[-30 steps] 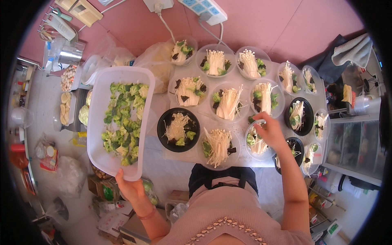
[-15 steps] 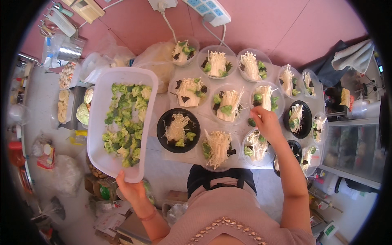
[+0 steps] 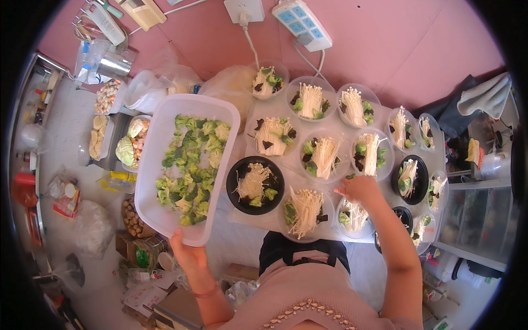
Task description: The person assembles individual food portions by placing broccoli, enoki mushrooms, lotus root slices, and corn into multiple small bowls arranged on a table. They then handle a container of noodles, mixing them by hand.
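Observation:
My left hand [image 3: 190, 256] grips the near rim of a white plastic tub [image 3: 146, 165], held tilted at the left. Cut broccoli florets [image 3: 195, 165] lie spread over its bottom. My right hand [image 3: 360, 191] is among the bowls at the table's right half, its fingers drawn together and pointing left; whether they hold something is hidden. A small green piece of broccoli [image 3: 350, 176] shows right beside its knuckles. Just beyond is a clear bowl [image 3: 389, 165] of enoki, broccoli and black fungus. Under the wrist, another clear bowl [image 3: 360, 234] is partly covered.
Several more clear bowls and black bowls [image 3: 234, 190] with enoki crowd the table [image 3: 250, 214]. A power strip [image 3: 302, 25] hangs on the pink wall behind. Left of the tub stand containers of cabbage [image 3: 127, 151] and mushrooms [image 3: 107, 96]. A glass-fronted cabinet [image 3: 473, 214] is at the right.
The whole view has shifted, so the scene sits further right and lower. My right hand has drawn back slightly toward me from the bowl beyond. My left hand keeps its hold on the tub.

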A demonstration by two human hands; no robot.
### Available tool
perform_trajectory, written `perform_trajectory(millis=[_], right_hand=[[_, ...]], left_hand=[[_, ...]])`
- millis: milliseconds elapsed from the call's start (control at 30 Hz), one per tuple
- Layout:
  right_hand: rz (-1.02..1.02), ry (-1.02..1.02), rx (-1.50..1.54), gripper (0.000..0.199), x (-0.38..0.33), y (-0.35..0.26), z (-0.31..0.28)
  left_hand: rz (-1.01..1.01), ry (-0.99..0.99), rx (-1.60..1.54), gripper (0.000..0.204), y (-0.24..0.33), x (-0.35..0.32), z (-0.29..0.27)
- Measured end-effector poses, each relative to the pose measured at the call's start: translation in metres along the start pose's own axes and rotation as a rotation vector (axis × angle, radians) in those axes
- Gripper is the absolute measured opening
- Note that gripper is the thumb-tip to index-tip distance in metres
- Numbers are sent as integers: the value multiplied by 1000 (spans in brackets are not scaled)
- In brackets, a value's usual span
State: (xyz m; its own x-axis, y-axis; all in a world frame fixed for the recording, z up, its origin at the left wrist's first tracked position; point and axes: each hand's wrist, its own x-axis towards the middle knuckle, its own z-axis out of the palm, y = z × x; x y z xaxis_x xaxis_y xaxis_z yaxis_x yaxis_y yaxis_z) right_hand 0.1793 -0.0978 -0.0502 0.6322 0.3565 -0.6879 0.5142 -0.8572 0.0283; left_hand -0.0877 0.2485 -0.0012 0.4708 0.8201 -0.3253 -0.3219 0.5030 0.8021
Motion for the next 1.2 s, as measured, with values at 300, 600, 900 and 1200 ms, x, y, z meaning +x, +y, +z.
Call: perform_trajectory(millis=[300,600,900,1200], right_hand=[[2,308,93,29,-22,3,5],[-123,736,1332,22,-83,25,22],[-620,690,2366,29,-95,28,74],[-697,632,2993,44,-111,40,99]], left_hand=[[23,-11,-7,49,2,-3,3],[24,-28,7,46,3,4,-3],[13,-19,44,47,2,0,4],[6,-73,74,51,-4,1,-3]])
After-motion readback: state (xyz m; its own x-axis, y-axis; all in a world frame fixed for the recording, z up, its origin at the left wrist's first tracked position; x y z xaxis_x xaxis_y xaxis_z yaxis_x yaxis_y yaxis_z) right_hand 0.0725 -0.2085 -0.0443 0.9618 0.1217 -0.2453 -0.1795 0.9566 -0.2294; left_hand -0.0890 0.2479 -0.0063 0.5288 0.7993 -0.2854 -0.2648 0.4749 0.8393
